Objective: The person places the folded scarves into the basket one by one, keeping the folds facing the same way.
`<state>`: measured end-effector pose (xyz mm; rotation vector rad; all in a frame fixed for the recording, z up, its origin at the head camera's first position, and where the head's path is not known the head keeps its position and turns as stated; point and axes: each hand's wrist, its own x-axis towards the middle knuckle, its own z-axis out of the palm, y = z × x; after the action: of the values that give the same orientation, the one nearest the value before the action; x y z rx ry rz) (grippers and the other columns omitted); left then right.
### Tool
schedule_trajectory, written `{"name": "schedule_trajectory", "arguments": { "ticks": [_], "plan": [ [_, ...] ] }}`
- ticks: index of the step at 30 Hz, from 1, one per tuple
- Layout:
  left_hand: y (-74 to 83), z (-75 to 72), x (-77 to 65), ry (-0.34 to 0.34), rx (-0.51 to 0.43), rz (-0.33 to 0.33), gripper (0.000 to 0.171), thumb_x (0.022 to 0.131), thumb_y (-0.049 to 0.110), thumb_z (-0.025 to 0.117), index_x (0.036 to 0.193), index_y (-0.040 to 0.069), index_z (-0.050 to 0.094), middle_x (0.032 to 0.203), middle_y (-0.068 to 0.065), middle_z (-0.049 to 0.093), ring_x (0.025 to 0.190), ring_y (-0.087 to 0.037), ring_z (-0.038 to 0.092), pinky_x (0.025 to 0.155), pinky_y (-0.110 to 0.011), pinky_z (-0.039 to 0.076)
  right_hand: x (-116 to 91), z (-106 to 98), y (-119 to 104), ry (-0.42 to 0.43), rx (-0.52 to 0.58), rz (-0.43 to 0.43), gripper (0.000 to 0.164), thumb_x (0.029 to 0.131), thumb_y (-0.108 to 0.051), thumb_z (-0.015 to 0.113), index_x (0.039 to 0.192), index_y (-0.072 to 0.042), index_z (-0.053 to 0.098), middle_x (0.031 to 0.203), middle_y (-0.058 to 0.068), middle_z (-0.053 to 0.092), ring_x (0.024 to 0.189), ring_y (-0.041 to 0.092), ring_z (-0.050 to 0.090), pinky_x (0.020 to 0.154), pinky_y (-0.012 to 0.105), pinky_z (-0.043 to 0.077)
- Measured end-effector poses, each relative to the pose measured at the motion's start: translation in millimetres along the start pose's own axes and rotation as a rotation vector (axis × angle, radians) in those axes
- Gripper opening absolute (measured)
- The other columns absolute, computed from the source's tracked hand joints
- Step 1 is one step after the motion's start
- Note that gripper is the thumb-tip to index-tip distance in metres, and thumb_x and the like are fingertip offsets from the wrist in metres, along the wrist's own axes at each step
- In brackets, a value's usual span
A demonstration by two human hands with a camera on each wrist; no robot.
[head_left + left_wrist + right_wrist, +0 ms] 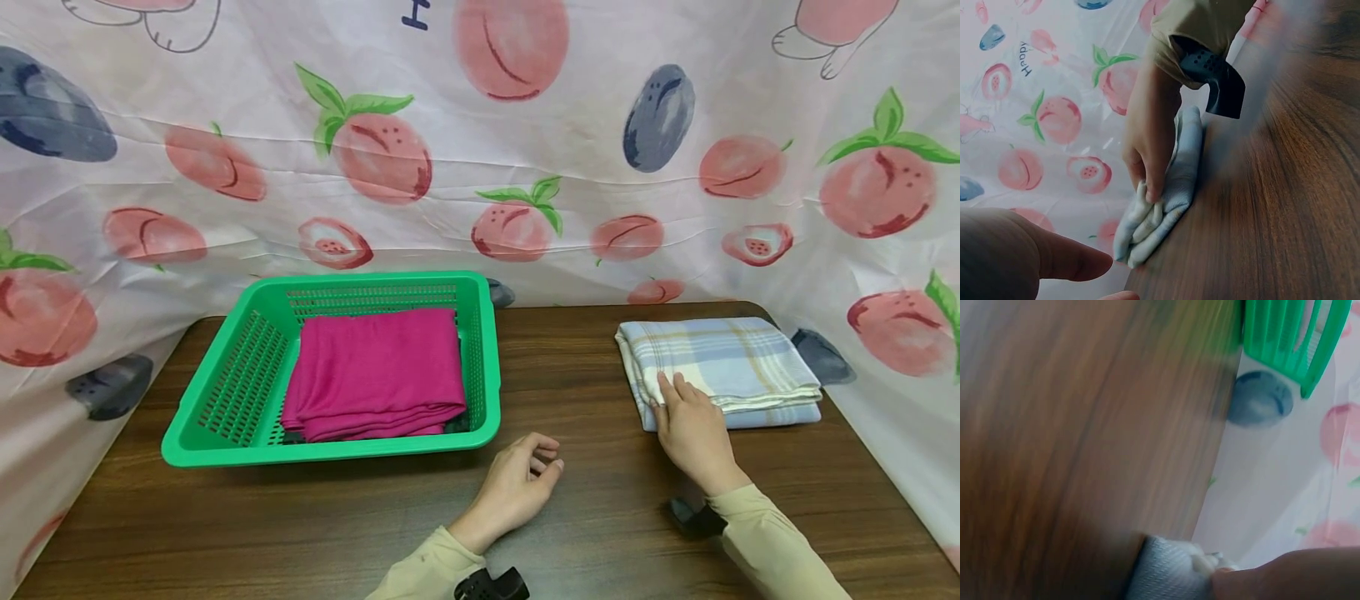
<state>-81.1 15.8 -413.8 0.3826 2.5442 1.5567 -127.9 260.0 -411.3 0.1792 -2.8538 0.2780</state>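
Observation:
A folded plaid cloth [727,358] in pale blue, white and yellow lies at the right of the table. My right hand [693,433] is at its near left corner, fingers over the top layers. From the left wrist view, the right hand [1150,137] pinches the layered edge of the plaid cloth [1179,175]. In the right wrist view, a finger [1285,575] meets the cloth's edge [1169,572]. My left hand [510,487] hovers over the table's middle with loosely curled fingers and holds nothing. A folded magenta cloth [378,371] lies inside the green basket [491,367].
The basket stands at the left of the brown wooden table [585,533]. A fruit-print curtain [555,142] hangs behind the table and along both sides. Dark camera mounts sit on both wrists, the left one [491,586] near the front edge of view.

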Motion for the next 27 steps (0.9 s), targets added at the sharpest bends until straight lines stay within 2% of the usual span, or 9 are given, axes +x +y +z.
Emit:
{"name": "schedule_trajectory", "arguments": {
  "ticks": [11,20,27],
  "plan": [
    [-2.4,0.6,-0.1,-0.020,0.010,-0.013,0.026,0.087,0.017,0.058,0.108,0.001,0.061,0.100,-0.010,0.064,0.080,-0.018,0.062,0.066,-0.021,0.047,-18.7,-1.2,-29.7,0.076,0.000,-0.102,0.041,0.084,-0.012,0.064,0.120,0.007,0.058,0.116,0.033,0.057,0.098,0.047,0.058,0.072,0.060,0.047],
    [-1.4,-0.3,-0.6,-0.034,0.000,-0.031,0.027,0.087,0.017,0.058,0.109,0.000,0.059,0.100,-0.011,0.063,0.082,-0.019,0.062,0.066,-0.022,0.047,-29.3,-10.4,-54.2,0.046,0.021,-0.171,0.040,0.078,-0.014,0.071,0.112,0.006,0.063,0.104,0.030,0.064,0.085,0.042,0.063,0.067,0.051,0.052],
    [-0.8,-1.3,-2.3,-0.024,-0.010,-0.033,0.031,0.088,0.019,0.059,0.111,-0.002,0.057,0.101,-0.014,0.063,0.082,-0.023,0.063,0.066,-0.024,0.048,-41.9,-15.8,-77.7,-0.001,0.055,-0.186,0.041,0.076,-0.019,0.074,0.111,0.001,0.066,0.103,0.024,0.067,0.086,0.035,0.065,0.068,0.043,0.054]
  ]
}}
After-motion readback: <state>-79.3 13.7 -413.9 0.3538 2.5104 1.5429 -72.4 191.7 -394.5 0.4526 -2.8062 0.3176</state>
